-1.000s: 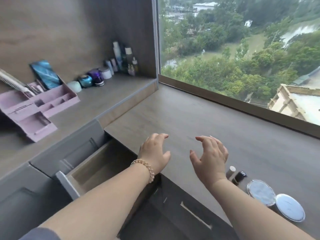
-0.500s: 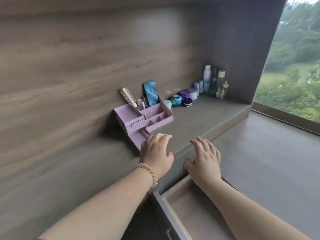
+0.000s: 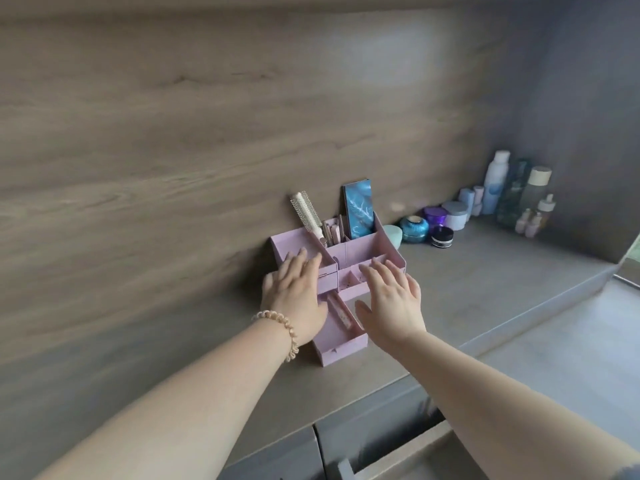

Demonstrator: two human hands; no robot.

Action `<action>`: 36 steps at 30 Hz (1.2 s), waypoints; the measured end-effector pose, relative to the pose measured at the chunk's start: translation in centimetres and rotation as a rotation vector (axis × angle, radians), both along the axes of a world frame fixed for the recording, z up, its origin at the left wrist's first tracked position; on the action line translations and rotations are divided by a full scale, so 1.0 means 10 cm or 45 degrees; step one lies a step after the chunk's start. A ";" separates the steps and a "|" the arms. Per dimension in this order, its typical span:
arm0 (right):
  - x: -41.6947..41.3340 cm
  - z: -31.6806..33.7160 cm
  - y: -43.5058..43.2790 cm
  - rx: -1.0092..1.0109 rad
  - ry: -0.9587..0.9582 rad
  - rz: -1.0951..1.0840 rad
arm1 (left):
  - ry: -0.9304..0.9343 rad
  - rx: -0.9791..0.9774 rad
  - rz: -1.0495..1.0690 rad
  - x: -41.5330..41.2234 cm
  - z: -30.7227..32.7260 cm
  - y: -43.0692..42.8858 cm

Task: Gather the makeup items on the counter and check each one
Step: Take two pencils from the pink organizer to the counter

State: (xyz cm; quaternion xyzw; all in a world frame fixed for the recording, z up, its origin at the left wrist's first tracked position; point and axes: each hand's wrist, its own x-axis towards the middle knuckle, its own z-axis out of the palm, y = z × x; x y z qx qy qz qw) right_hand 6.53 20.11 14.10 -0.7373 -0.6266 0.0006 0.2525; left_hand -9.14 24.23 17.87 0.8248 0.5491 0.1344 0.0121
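A wood-grain wall (image 3: 173,133) backs a long grey bench (image 3: 485,289), where a person reaches forward with both bare arms. Against the wall stands a lilac organizer (image 3: 367,251), its open drawer (image 3: 341,336) pulled out toward the camera, with a slim pink stick (image 3: 341,311) lying inside. The left hand (image 3: 294,299) spreads flat over the organizer's left front corner, fingers open and gripping nothing; a beaded bracelet (image 3: 280,329) circles its wrist. The right hand (image 3: 391,299) hovers palm-down over the front compartments and the drawer's right edge, its grip likewise open and empty; whether either hand actually touches the plastic cannot be told. A round brush (image 3: 306,211) leans out of the organizer's back left section, beside a few pinkish sticks (image 3: 332,232), and a blue patterned box (image 3: 358,209) stands upright in the back right section. To the organizer's right along the wall sit a pale green puff (image 3: 393,233), a teal jar (image 3: 414,228), a purple jar (image 3: 434,214), a black jar (image 3: 442,236) and a white jar (image 3: 455,214). Bottles (image 3: 519,192) cluster in the far corner, tall ones behind small ones. At the lower right, below the bench, a cabinet drawer (image 3: 398,459) stands partly open.
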 end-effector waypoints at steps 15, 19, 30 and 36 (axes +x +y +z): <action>0.55 -0.27 1.28 0.019 0.324 0.044 | -0.060 0.126 0.287 0.52 -0.33 0.98; 0.47 -0.30 1.57 0.068 0.270 0.076 | -0.070 0.097 0.323 0.55 -0.44 1.13; 0.13 -0.25 2.36 0.137 0.240 -0.001 | 0.012 0.136 0.362 0.58 -0.54 1.19; 0.17 -0.26 2.49 0.178 0.290 0.009 | 0.035 0.120 0.361 0.58 -0.53 1.17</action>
